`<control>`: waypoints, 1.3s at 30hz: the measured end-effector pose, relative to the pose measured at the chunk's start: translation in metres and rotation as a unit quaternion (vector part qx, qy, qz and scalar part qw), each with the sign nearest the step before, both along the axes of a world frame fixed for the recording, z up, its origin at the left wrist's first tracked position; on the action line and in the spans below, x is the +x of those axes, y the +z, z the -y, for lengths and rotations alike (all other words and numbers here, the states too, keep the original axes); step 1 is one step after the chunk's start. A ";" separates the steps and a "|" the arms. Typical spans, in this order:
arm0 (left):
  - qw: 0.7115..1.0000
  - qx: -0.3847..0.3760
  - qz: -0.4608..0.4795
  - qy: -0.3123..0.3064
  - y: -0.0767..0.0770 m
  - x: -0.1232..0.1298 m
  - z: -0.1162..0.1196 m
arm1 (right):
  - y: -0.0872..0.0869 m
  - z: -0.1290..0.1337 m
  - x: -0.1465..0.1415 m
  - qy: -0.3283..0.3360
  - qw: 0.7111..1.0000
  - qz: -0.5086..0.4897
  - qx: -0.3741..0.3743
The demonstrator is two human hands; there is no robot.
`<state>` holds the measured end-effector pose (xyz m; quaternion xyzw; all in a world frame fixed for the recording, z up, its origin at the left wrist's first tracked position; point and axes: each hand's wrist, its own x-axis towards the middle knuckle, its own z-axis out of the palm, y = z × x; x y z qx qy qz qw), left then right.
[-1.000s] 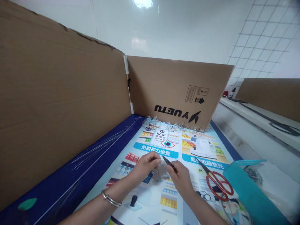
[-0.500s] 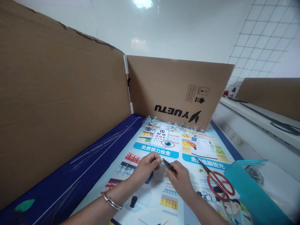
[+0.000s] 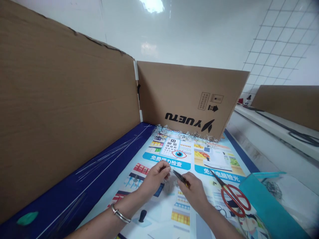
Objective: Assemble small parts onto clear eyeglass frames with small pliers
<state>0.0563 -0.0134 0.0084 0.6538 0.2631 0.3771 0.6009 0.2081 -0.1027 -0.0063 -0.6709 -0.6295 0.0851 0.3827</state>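
Note:
My left hand (image 3: 159, 174), with a silver bangle (image 3: 119, 214) on its wrist, has thumb and forefinger pinched on a small wire piece (image 3: 166, 185), partly hidden by the fingers. My right hand (image 3: 193, 189) is closed round dark-jawed pliers (image 3: 181, 178), whose tips point at the left fingertips with a small gap between. Something small and clear shows beside the right fingers, too small to name. Both hands are over the printed poster sheet (image 3: 159, 214). Red-handled scissors (image 3: 234, 199) lie to the right of my right hand, blades towards the back.
Clear and wire pieces (image 3: 184, 135) line the foot of the back cardboard panel (image 3: 184, 93). A tall cardboard panel (image 3: 69, 99) stands left. Thin wires (image 3: 107, 154) lie on the blue cloth. A teal-edged box (image 3: 271, 205) holds a wire tangle (image 3: 274, 190) at right.
The pliers' tips have drawn slightly away from my left fingertips. The view has shifted a little; both hands keep nearly the same pose.

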 end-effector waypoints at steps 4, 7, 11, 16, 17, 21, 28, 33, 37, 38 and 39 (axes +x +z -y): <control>0.992 0.109 -0.052 0.040 0.004 -0.003 -0.005 | -0.001 0.000 0.007 -0.003 0.998 0.062 0.019; 0.966 0.220 -0.098 0.094 0.006 -0.005 -0.007 | -0.004 0.000 0.008 -0.005 0.997 0.079 0.025; 0.935 0.297 -0.155 0.113 0.008 -0.006 -0.006 | -0.006 0.000 0.008 0.001 0.997 0.078 0.030; 0.949 0.271 -0.142 0.071 0.006 -0.004 -0.005 | -0.008 0.000 0.010 -0.014 0.997 0.070 0.032; 0.951 0.265 -0.138 0.073 0.005 -0.003 -0.005 | -0.009 0.000 0.011 -0.016 0.997 0.069 0.032; 0.951 0.267 -0.127 0.096 0.001 -0.001 -0.008 | -0.012 0.000 0.013 -0.023 0.996 0.081 0.032; 0.934 0.313 -0.161 0.067 0.006 -0.001 -0.005 | -0.011 0.001 0.014 -0.046 0.997 0.049 0.039; 0.946 0.283 -0.154 0.042 0.007 -0.001 -0.001 | -0.010 0.000 0.015 -0.033 0.999 0.005 0.025; 0.973 0.188 -0.131 -0.002 0.008 -0.001 0.003 | -0.007 0.000 0.015 -0.002 0.997 -0.071 0.013; 0.979 0.163 -0.124 -0.014 0.008 -0.001 0.004 | -0.006 0.001 0.015 0.011 0.996 -0.088 0.013; 0.983 0.137 -0.116 -0.026 0.008 -0.001 0.005 | -0.005 0.001 0.015 0.024 0.995 -0.100 0.013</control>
